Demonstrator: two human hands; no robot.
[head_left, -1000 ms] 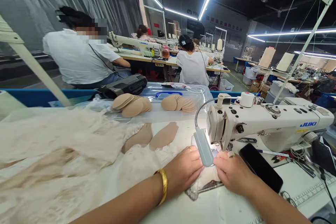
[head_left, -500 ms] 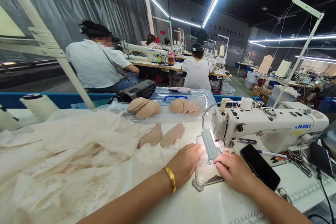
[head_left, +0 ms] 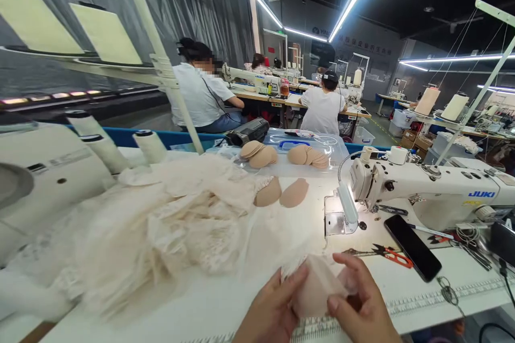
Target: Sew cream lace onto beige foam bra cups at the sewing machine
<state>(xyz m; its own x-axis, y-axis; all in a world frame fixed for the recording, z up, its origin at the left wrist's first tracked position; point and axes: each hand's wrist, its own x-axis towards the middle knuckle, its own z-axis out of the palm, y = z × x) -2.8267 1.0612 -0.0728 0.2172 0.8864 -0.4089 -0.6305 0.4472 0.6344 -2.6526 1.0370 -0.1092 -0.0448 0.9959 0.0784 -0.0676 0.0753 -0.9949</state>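
A pale, sheer-edged fabric cup piece (head_left: pixel 316 286) is held up close to me, over the table's front edge. My left hand (head_left: pixel 277 300) is closed on its left side, thumb lying along the top. On the other side, my right hand (head_left: pixel 358 300) pinches the edge with the thumb, and its index finger is raised and bent. Beyond my hands is the white sewing machine (head_left: pixel 426 185), its lamp (head_left: pixel 347 204) lighting the metal needle plate (head_left: pixel 340 223). Orange-handled thread snips (head_left: pixel 392 255) lie just past my right hand.
A heap of cream lace fabric (head_left: pixel 181 220) spreads over the left side. Two beige oval pads (head_left: pixel 294 193) lie behind it, with stacked pads (head_left: pixel 261 154) on a clear plastic box (head_left: pixel 277 134). A black phone (head_left: pixel 412 246) lies right. Co-workers sit at machines ahead.
Both hands have come away from the needle area toward me, now holding the fabric piece up. The needle plate and orange snips are uncovered. My view has swung left.
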